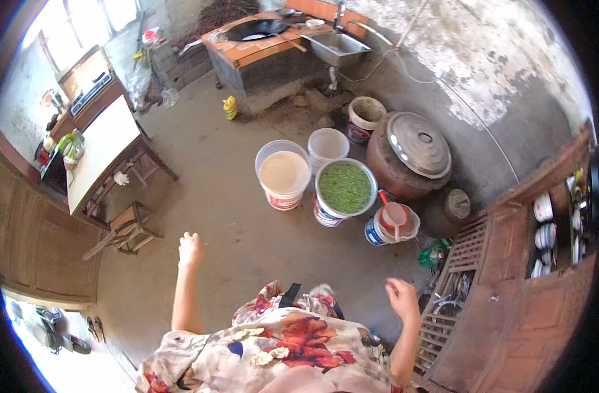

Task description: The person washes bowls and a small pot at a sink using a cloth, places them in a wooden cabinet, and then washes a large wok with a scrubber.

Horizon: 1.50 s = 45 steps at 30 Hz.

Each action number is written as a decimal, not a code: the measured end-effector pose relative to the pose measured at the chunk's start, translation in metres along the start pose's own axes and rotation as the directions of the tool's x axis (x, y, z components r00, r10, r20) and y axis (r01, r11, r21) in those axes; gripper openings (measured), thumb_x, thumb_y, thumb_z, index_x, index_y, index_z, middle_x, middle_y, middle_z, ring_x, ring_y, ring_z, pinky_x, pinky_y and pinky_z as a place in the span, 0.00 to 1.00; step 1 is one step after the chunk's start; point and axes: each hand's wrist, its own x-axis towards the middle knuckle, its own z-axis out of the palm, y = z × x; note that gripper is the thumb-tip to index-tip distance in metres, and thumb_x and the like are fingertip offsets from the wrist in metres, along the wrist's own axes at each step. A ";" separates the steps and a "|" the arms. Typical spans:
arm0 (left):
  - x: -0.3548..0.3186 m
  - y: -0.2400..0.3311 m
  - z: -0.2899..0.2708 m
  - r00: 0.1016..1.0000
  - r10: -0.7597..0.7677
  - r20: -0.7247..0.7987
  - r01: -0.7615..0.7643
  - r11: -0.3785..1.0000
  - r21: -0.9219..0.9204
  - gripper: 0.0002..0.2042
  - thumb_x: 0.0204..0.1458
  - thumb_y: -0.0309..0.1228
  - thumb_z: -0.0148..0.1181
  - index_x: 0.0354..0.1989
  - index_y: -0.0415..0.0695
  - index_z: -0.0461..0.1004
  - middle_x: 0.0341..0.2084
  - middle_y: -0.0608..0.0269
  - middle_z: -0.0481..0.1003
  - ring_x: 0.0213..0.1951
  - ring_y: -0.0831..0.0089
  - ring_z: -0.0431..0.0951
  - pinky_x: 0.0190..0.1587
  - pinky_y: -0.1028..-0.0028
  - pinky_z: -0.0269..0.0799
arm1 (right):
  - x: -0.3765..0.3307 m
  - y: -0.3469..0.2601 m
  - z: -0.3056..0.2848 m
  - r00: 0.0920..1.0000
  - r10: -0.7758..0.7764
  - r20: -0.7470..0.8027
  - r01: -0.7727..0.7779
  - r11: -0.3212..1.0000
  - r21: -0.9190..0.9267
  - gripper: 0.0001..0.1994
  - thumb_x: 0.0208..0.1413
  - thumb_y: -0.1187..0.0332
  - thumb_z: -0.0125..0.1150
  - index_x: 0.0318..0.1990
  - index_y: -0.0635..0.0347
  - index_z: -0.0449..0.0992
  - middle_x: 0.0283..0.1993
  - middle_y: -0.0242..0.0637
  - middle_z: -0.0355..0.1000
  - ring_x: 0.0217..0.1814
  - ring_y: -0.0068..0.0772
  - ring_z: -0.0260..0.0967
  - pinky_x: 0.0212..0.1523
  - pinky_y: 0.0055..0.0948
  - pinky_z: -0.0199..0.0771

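Both hands were empty and raised over the bare concrete floor [240,236]. The left hand [191,250], at centre left of the frame, was loosely curled with nothing in it; the right hand [402,298], at lower right, had its fingers spread and held nothing either. The right hand hung just beside the slatted wooden dish rack [453,288] at the lower right, where utensils lay between the slats, though too small to identify.

Ahead of the hands, in the middle of the frame, stood a cluster of containers: a white bucket of pale liquid [283,173], an empty white bucket [328,145] just behind it, a bucket of chopped greens [344,188] touching both, and a smaller pail with a red scoop [392,221] to its right. A big brown earthen jar with a metal lid [411,154] sat behind them, a smaller lidded pot [451,208] just beside it.

As a judgement, the buckets stood packed close together on the floor and full near the brim, so a careless step or a swinging arm among them could tip one and spill liquid or greens. The right hand's nearness to the rack also risked knocking utensils loose.
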 end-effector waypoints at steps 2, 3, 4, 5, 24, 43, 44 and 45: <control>0.021 -0.018 0.022 1.000 0.013 0.007 -0.012 0.993 -0.121 0.21 0.47 0.38 0.64 0.45 0.35 0.71 0.52 0.40 0.65 0.52 0.47 0.68 0.52 0.57 0.69 | 0.074 -0.027 0.032 0.968 -0.216 0.128 0.225 0.973 -0.055 0.11 0.53 0.70 0.57 0.42 0.63 0.75 0.37 0.47 0.74 0.39 0.46 0.73 0.40 0.36 0.72; 0.024 -0.020 0.031 0.997 0.017 0.077 -0.001 0.979 -0.206 0.22 0.46 0.39 0.65 0.45 0.36 0.72 0.53 0.39 0.64 0.53 0.47 0.68 0.53 0.57 0.69 | 0.107 -0.041 0.048 0.938 -0.268 0.220 0.279 0.960 -0.022 0.11 0.53 0.69 0.57 0.42 0.63 0.75 0.37 0.46 0.74 0.40 0.47 0.73 0.41 0.36 0.72; 0.030 -0.014 0.039 0.991 0.031 0.131 0.009 0.954 -0.299 0.23 0.45 0.40 0.66 0.45 0.36 0.72 0.54 0.37 0.63 0.54 0.47 0.68 0.53 0.57 0.69 | 0.134 -0.055 0.064 0.899 -0.325 0.294 0.337 0.941 0.010 0.11 0.53 0.68 0.57 0.42 0.63 0.75 0.38 0.46 0.74 0.41 0.48 0.72 0.42 0.37 0.72; 0.036 -0.012 0.046 0.991 0.087 0.099 -0.055 0.956 -0.287 0.24 0.45 0.42 0.66 0.47 0.38 0.72 0.55 0.36 0.62 0.54 0.46 0.68 0.54 0.57 0.69 | 0.162 -0.071 0.078 0.862 -0.384 0.332 0.383 0.921 0.071 0.12 0.53 0.68 0.57 0.42 0.63 0.75 0.38 0.46 0.75 0.41 0.47 0.72 0.42 0.36 0.72; 0.160 -0.168 -0.011 0.685 -0.445 0.577 0.627 0.764 -0.154 0.24 0.47 0.46 0.58 0.45 0.37 0.75 0.46 0.44 0.73 0.51 0.55 0.73 0.52 0.62 0.69 | 0.527 -0.420 0.355 -0.051 -0.917 0.395 0.586 0.293 0.755 0.08 0.53 0.70 0.54 0.37 0.62 0.75 0.36 0.44 0.75 0.41 0.46 0.72 0.42 0.37 0.73; 0.781 -0.068 -0.139 0.882 0.429 0.195 -0.390 0.897 -0.209 0.18 0.52 0.41 0.55 0.43 0.38 0.72 0.43 0.46 0.72 0.48 0.50 0.72 0.50 0.58 0.69 | 0.786 -0.384 0.376 0.737 -0.403 0.544 0.276 0.913 0.301 0.10 0.55 0.71 0.55 0.41 0.67 0.76 0.34 0.42 0.77 0.34 0.30 0.76 0.36 0.28 0.74; 0.802 -0.054 -0.137 0.863 0.439 0.249 -0.394 0.894 -0.213 0.19 0.53 0.42 0.54 0.44 0.38 0.72 0.44 0.46 0.72 0.48 0.50 0.72 0.50 0.58 0.69 | 0.803 -0.378 0.374 0.758 -0.372 0.536 0.243 0.923 0.297 0.10 0.54 0.71 0.55 0.41 0.67 0.76 0.34 0.42 0.77 0.34 0.30 0.76 0.36 0.28 0.74; 0.821 -0.041 -0.137 0.863 0.410 0.296 -0.367 0.911 -0.189 0.20 0.52 0.44 0.54 0.45 0.39 0.72 0.45 0.45 0.72 0.49 0.50 0.72 0.51 0.58 0.69 | 0.823 -0.364 0.376 0.789 -0.372 0.488 0.245 0.920 0.305 0.10 0.54 0.72 0.55 0.41 0.66 0.76 0.34 0.41 0.77 0.34 0.29 0.76 0.35 0.27 0.74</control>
